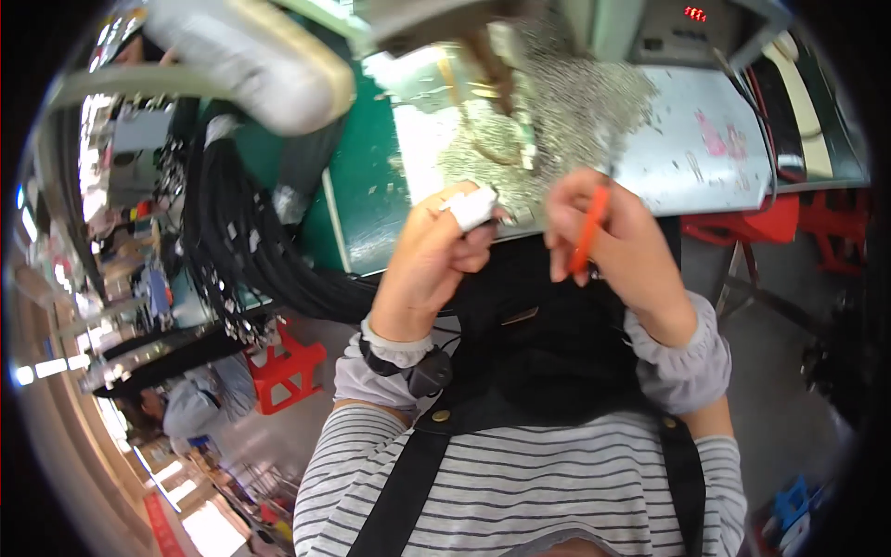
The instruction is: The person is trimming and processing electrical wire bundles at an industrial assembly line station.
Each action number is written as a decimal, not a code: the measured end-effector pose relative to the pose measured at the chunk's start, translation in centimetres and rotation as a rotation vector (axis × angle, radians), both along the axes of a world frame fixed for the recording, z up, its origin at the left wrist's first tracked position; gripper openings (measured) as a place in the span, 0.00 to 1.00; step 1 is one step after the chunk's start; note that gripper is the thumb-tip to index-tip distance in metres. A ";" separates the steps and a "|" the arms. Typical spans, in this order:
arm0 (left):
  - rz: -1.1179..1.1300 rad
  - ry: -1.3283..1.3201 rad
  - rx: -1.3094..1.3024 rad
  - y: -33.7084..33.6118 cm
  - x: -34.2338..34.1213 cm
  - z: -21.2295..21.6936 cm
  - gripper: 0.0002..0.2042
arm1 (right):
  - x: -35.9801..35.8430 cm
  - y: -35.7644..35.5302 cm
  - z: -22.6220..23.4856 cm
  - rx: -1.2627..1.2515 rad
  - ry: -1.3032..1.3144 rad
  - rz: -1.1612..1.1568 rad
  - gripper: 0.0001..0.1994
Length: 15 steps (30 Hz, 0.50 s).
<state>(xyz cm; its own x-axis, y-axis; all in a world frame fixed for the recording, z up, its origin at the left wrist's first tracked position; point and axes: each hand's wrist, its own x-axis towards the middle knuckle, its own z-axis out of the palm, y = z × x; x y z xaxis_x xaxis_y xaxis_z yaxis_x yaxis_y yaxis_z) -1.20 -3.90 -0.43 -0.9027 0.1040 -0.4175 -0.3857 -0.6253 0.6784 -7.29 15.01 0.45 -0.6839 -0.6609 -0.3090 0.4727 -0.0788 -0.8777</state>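
My left hand (432,251) is at the table's front edge, fingers curled in and closed. A white wrapping (471,208) covers one of its digits. Something small and dark shows at its fingertips, too small to name. To its right, my right hand (613,232) is closed around a slim orange-red stick-like tool (591,227), whose exact kind is unclear. The tool slants across the palm, upper end pointing away from me. Just beyond both hands spreads a heap of small silvery metal pieces (580,116) on the worktable. The two hands are apart.
A thick bundle of black cables (246,223) hangs over the green tabletop (357,186) at left. A machine (701,37) with a red display stands at the back right. Red stools (288,367) are below on both sides. A blurred pale rounded object (269,70) is at upper left.
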 end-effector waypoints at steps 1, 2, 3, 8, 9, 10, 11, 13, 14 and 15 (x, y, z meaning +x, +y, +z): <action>0.020 -0.033 -0.047 0.3 0.3 0.0 0.04 | 0.0 1.0 0.2 0.048 0.067 -0.015 0.07; 0.048 -0.069 -0.097 0.6 0.6 0.0 0.03 | -0.2 2.2 -0.5 0.084 0.312 -0.072 0.09; -0.031 -0.007 -0.340 1.2 1.1 0.0 0.04 | -0.6 3.1 -1.0 0.107 0.556 -0.130 0.12; -0.148 0.507 -0.899 1.2 3.5 -0.6 0.06 | -3.6 8.1 -0.3 0.561 0.863 -0.035 0.19; -0.038 0.469 -0.986 0.7 3.8 -0.3 0.07 | -4.9 9.9 -2.0 0.821 1.102 0.035 0.20; 0.077 0.420 -1.075 0.1 4.2 0.0 0.07 | -5.8 10.7 -2.7 1.075 1.338 0.097 0.22; 0.198 0.362 -1.157 -0.6 4.7 0.0 0.08 | -5.8 10.2 -1.9 1.045 1.386 0.109 0.22; 0.587 0.270 -1.633 -3.5 5.7 0.1 0.10 | -5.3 9.0 -0.1 1.300 1.492 0.231 0.20; 0.748 0.182 -1.831 -5.1 6.2 0.1 0.12 | -5.6 9.4 0.0 1.285 1.537 0.231 0.20; 0.909 0.074 -2.020 -6.6 6.5 -0.1 0.15 | -6.1 9.8 -0.6 1.260 1.561 0.203 0.19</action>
<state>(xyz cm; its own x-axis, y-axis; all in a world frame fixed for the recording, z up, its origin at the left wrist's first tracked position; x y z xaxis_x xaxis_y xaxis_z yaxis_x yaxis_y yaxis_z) 5.33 -10.52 -0.48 -0.4585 -0.6269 0.6299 -0.4335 0.7765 0.4572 -13.36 24.81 -0.20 -0.7284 -0.6781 0.0987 -0.6794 0.7334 0.0245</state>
